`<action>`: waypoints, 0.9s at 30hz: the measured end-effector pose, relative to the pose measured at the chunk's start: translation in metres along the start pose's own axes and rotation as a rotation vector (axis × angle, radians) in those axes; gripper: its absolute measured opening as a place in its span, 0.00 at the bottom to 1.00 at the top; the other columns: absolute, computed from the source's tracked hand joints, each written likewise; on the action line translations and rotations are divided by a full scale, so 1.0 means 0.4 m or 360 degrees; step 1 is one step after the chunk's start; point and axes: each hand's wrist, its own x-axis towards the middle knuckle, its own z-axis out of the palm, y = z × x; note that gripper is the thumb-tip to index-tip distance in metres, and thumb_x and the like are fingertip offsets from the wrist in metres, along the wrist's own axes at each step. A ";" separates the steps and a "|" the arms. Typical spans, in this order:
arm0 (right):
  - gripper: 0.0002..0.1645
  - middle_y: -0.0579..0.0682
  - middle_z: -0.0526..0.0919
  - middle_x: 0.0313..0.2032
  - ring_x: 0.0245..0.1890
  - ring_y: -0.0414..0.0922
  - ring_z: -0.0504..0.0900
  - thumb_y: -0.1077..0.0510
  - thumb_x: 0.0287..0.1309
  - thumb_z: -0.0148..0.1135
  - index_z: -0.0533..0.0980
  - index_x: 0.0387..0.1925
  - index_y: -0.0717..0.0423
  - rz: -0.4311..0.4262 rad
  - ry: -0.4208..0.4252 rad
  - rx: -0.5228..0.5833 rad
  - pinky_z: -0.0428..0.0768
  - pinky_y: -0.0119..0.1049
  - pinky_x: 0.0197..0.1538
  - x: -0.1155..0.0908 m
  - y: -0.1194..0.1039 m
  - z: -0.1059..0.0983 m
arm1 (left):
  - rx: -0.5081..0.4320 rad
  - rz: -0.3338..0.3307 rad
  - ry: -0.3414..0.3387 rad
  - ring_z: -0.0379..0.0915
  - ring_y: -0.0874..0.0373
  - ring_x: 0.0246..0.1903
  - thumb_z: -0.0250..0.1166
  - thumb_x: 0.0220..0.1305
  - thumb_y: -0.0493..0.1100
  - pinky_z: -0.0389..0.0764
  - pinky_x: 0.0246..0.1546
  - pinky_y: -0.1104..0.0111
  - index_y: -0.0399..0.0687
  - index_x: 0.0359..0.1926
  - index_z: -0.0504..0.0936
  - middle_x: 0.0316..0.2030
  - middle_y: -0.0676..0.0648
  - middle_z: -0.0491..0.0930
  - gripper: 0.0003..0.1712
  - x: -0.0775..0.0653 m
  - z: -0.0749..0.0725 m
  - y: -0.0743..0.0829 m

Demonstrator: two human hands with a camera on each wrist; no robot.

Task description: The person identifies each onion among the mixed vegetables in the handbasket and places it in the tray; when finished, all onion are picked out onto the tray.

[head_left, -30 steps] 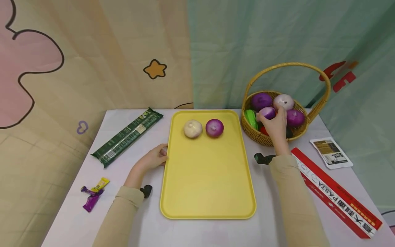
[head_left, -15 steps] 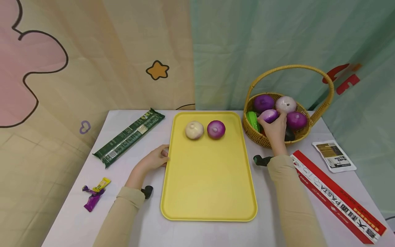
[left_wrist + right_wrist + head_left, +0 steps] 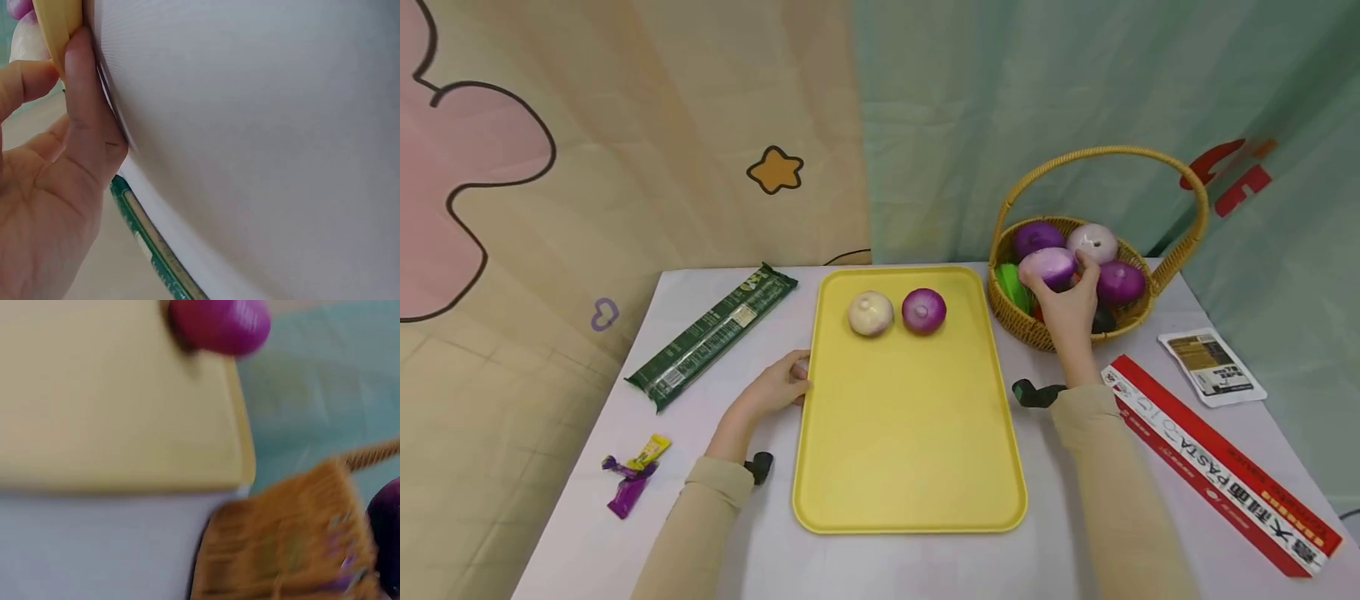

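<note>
My right hand (image 3: 1070, 312) grips a pale-and-purple onion (image 3: 1051, 267) between thumb and fingers, just over the near side of the wicker basket (image 3: 1026, 329). Around it in the basket show more purple onions (image 3: 1122, 283), a whitish round vegetable (image 3: 1093, 242), and something green (image 3: 1013, 287). With my left hand (image 3: 771, 385) I pinch the left edge of the yellow tray (image 3: 910, 442); the left wrist view shows fingers on both sides of its rim (image 3: 57, 28). A white onion (image 3: 870, 313) and a purple onion (image 3: 923, 311) sit on the tray's far part. The right wrist view is blurred.
Left of the tray lie a long green packet (image 3: 711, 337) and several small wrapped candies (image 3: 634, 473). To the right are a red-and-white pasta box (image 3: 1221, 467) and a flat pouch (image 3: 1212, 367). The basket's tall handle (image 3: 1105, 152) arches above its contents. A curtain hangs behind.
My right hand has raised the pale-and-purple onion slightly among the others in the basket. The left hand stays at the tray's edge, and the tray has not moved.
</note>
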 end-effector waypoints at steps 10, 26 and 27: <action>0.47 0.59 0.66 0.67 0.63 0.53 0.68 0.57 0.56 0.70 0.58 0.73 0.56 -0.0029 -0.0618 0.0194 0.73 0.46 0.64 -0.155 -0.064 0.132 | -0.0029 -0.0026 0.0017 0.78 0.55 0.34 0.54 0.69 0.36 0.84 0.40 0.63 0.39 0.74 0.57 0.44 0.38 0.71 0.34 0.007 0.003 0.000; 0.47 0.58 0.71 0.64 0.64 0.56 0.72 0.59 0.46 0.78 0.63 0.66 0.58 -0.0030 -0.1126 -0.0089 0.74 0.49 0.65 -0.322 -0.012 0.339 | -0.0075 -0.0011 -0.0063 0.77 0.56 0.34 0.55 0.70 0.35 0.85 0.40 0.65 0.35 0.73 0.55 0.43 0.38 0.72 0.34 -0.003 -0.010 -0.002; 0.47 0.58 0.71 0.64 0.63 0.55 0.73 0.59 0.45 0.78 0.63 0.65 0.58 -0.0031 -0.1118 -0.0113 0.74 0.49 0.65 -0.324 -0.008 0.338 | -0.0084 -0.0009 -0.0065 0.77 0.56 0.34 0.55 0.70 0.35 0.85 0.40 0.65 0.35 0.73 0.56 0.43 0.39 0.72 0.34 -0.003 -0.008 -0.003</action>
